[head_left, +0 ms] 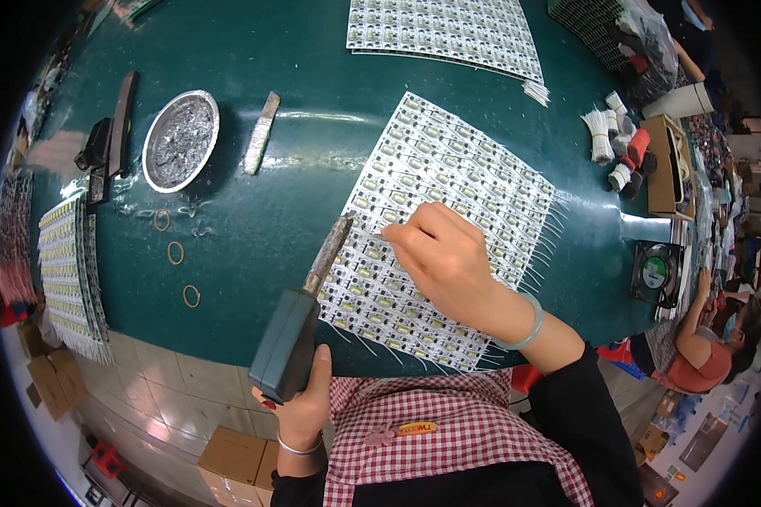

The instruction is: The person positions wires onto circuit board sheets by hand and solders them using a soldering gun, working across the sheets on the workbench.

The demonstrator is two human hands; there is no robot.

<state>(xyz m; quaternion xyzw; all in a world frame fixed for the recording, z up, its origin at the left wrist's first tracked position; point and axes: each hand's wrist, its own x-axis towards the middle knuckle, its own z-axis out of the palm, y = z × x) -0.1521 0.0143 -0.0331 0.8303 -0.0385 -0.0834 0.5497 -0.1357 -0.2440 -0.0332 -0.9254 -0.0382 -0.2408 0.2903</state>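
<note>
On the green table lies a white panel of small circuit boards (448, 148), each with a yellow part on it. Thin white wires (545, 241) stick out past its right and near edges. My left hand (306, 406) grips a dark green soldering gun (284, 342), whose grey metal tip reaches the panel's left edge. Over the panel's middle, my right hand (448, 258) is closed in a pinch, close to the right of that tip. Whatever its fingers hold is too small to make out, though a pale thin end shows at the fingertips.
A round bowl (214, 135) of silvery material, a metal bar (262, 135) and several rubber bands (175, 253) lie on the left. Other panels (444, 38) sit at the far side and left edge (66, 270). Wire bundles (599, 135) and a fan (656, 272) are right; a person (693, 355) works beyond.
</note>
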